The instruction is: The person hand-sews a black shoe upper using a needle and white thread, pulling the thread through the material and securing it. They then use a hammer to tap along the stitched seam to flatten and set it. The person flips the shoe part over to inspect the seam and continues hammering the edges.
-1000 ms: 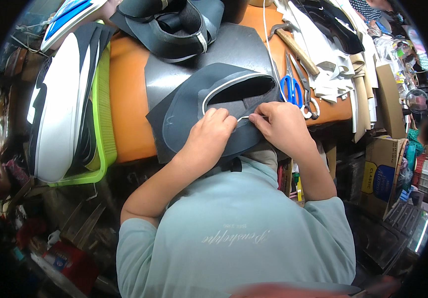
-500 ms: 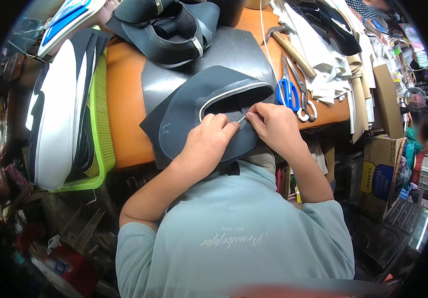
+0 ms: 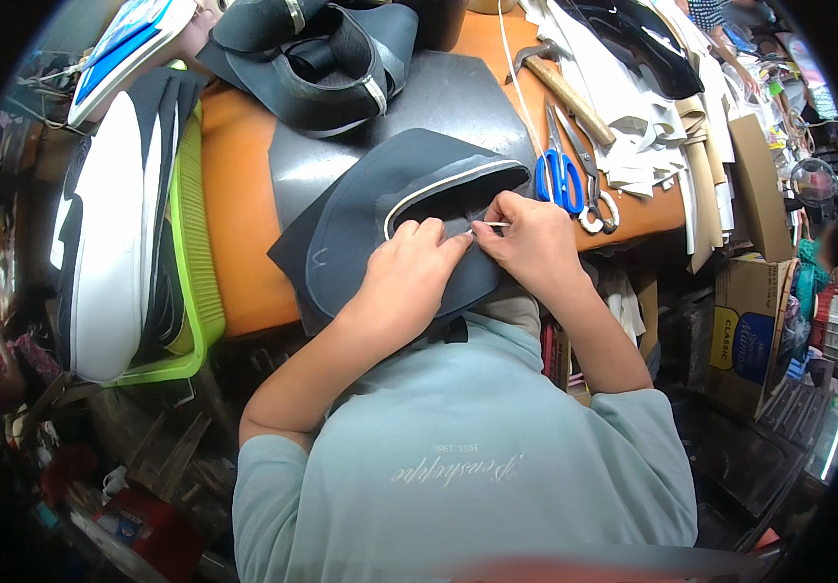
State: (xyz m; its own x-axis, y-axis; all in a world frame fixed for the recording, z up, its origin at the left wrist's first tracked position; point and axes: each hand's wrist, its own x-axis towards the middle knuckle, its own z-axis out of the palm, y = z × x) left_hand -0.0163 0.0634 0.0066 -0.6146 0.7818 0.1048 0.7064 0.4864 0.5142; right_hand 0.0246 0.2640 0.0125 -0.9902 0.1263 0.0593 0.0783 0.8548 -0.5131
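Observation:
A dark shoe upper (image 3: 341,223) lies flat in front of me, with an oval opening and a white cord (image 3: 438,179) running along the opening's edge. My left hand (image 3: 407,267) grips the near edge of the opening, thumb and forefinger pinched together. Close beside it, my right hand (image 3: 535,245) pinches the white cord, a short length of which shows between its fingers. The two hands' fingertips almost meet at the near right of the opening. My fingers hide the part of the edge beneath them.
Blue-handled scissors (image 3: 559,180), a second pair of scissors (image 3: 594,199) and a hammer (image 3: 569,100) lie to the right on the orange tabletop (image 3: 244,214). More dark uppers (image 3: 331,78) are piled beyond. A green basket (image 3: 207,282) with shoe pieces stands left; white scraps (image 3: 637,165) lie right.
The right fingertips have shifted slightly along the cord, and a short white length now shows between its fingers. The left hand keeps its hold. The whole view has moved a little.

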